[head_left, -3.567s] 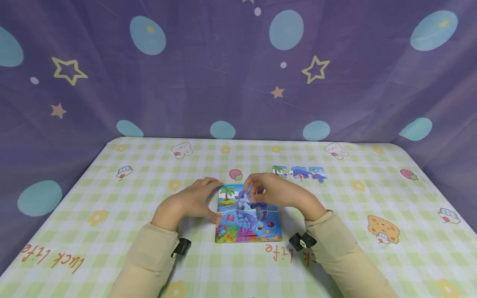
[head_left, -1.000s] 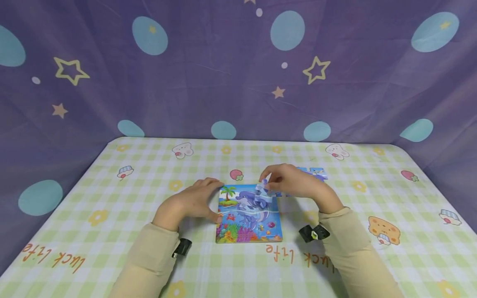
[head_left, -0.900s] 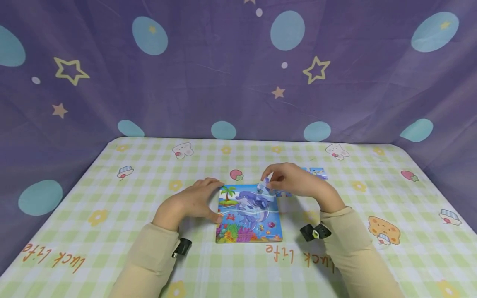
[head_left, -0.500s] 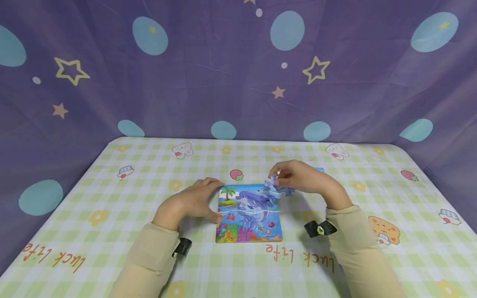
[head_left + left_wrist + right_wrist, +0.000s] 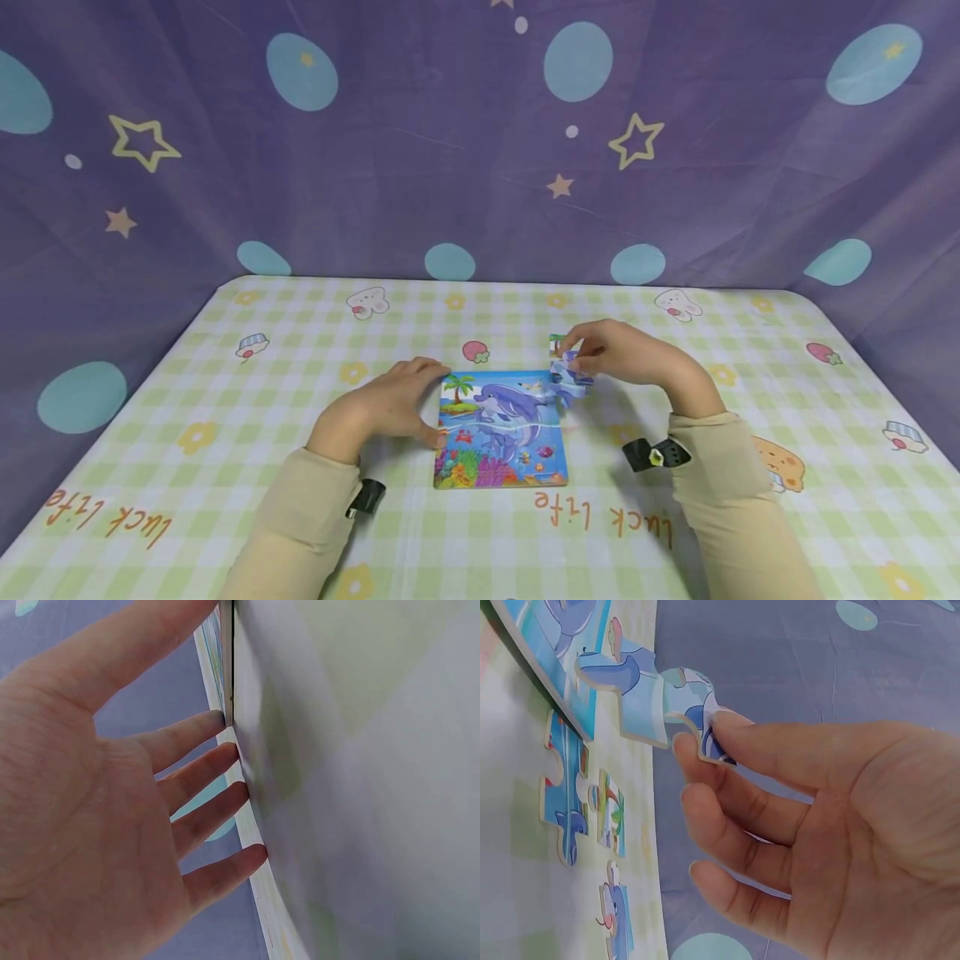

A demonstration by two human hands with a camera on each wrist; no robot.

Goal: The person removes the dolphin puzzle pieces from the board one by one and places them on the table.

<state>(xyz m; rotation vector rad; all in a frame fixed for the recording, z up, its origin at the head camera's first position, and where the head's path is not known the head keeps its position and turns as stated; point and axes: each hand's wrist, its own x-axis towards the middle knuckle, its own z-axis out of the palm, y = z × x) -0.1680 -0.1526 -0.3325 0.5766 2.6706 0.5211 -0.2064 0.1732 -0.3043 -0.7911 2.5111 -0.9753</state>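
Touching the left edge of the dolphin puzzle board [image 5: 483, 454]: left hand [image 5: 382, 407], grip unclosed, fingers spread. Board flat on table [image 5: 832, 537]. At its upper right corner, right hand [image 5: 626, 354], grip pinching what looks like a linked pair of puzzle pieces [image 5: 641, 701] by one end. Loose puzzle pieces [image 5: 571, 802] lie below. Risk, judged: far piece lacks finger support; tilting or snagging the board could unhook it.

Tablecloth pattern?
Tablecloth: pale green-and-white check, printed with flowers, cartoon figures and orange-brown lettering. Best in the head view.
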